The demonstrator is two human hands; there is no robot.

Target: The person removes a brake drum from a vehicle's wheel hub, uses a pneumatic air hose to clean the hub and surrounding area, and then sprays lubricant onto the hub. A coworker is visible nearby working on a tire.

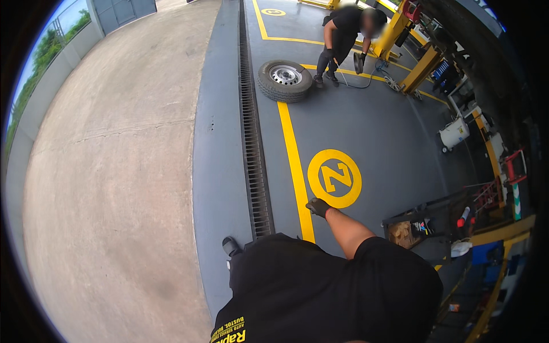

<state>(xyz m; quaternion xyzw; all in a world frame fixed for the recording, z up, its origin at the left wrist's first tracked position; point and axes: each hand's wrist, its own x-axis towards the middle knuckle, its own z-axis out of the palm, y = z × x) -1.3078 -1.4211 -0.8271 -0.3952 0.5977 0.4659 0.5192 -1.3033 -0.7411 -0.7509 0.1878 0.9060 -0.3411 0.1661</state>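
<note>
My right hand (317,207), in a dark glove with a red cuff, is out in front of me over the grey floor, beside a yellow line (290,146) and a circled yellow floor marking (349,188). Its fingers are curled; whether they hold anything is too small to make out. My left hand is not in view. Farther ahead a tyre on a silver steel wheel (274,87) lies flat. Another person (343,34) in black bends beside it, gloved hands on a dark round object (358,63) and a hose (357,84).
A drain grate (255,188) runs along my path, with pale concrete (108,171) to the left. On the right are yellow lift posts (414,74), a white tank (454,135), a dark cart (417,228) and tools along the bay edge. A low wall (68,51) borders the far left.
</note>
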